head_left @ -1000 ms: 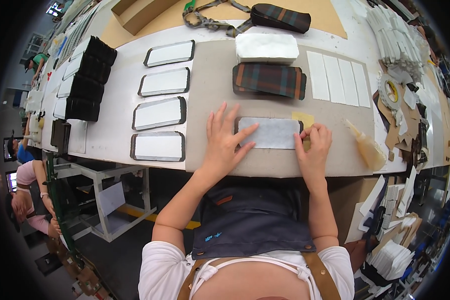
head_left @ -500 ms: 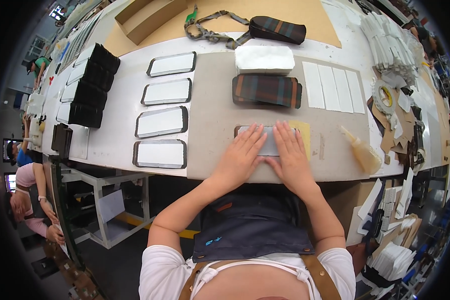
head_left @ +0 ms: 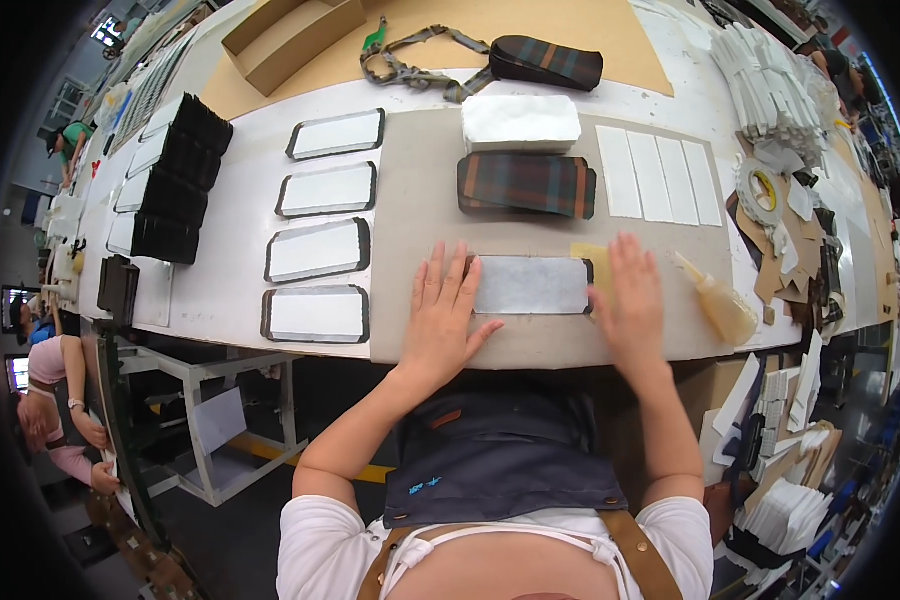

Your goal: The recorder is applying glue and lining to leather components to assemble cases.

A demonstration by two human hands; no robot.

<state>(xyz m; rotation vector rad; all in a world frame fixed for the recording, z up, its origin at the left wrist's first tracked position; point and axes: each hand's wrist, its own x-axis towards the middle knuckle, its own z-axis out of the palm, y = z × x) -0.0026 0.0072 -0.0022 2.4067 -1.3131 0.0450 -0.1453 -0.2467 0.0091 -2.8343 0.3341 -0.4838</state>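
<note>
Grey-faced panel (head_left: pixel 530 285) lay flat on worktop (head_left: pixel 420 200). Flanked by both hands (head_left: pixel 448 322) (head_left: pixel 628 300), open, palms down, gripping nothing, seemingly steadying it.

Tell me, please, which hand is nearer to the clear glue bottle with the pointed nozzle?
Right. The right hand lies flat just left of the glue bottle, not touching it. The left hand rests farther away, beyond the grey rectangular panel.

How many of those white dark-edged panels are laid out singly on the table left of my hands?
4, in a column left of the left hand: top, second, third, bottom. Stacks farther left may hold more.
</note>
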